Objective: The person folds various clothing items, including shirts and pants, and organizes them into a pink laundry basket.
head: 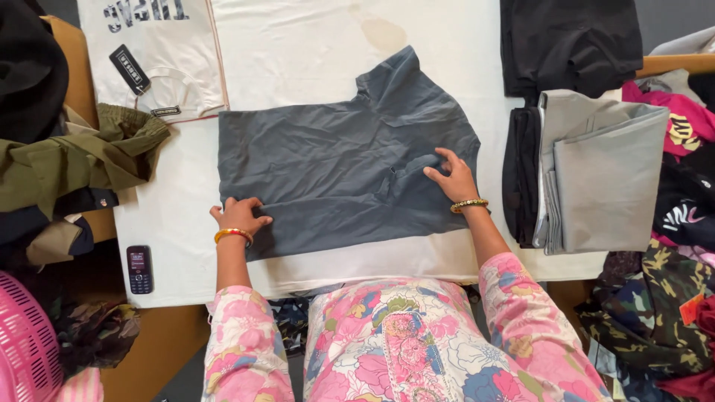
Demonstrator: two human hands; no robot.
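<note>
Left hand [238,216] flat, fingers spread on grey t-shirt [335,164] near hem; right hand [453,177] likewise, pressing its sleeve side — soft, light, prob. best pinched at edges.

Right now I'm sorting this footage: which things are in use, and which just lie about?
In use:
- dark grey T-shirt, spread on the white cloth
- left hand and right hand, both pressed flat on it

Lying about:
- folded grey garment
- mobile phone
- white T-shirt
- olive jacket
- pink basket
</note>
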